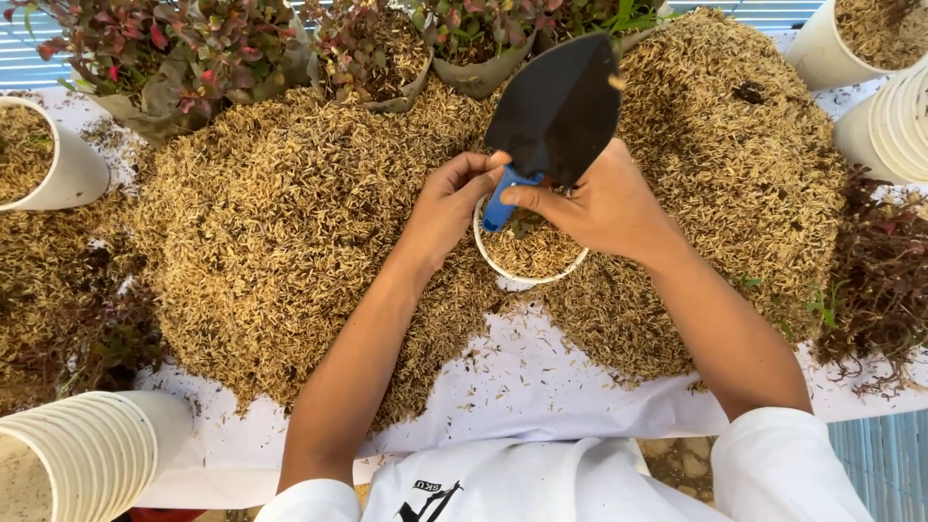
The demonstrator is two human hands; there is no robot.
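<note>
A cup (530,253) is set in the husk heap (290,242), between both hands. Potted plants (193,48) are ranged behind the heap. Stacked cups (87,454) are placed at the near left, and others (894,121) at the far right.

Stacked white cups (82,449); potted red-leaved plants (164,48)

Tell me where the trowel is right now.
The trowel is at top centre of the head view, blade up, its blue handle pinched by the right hand just above the white cup on the husk pile.
</note>
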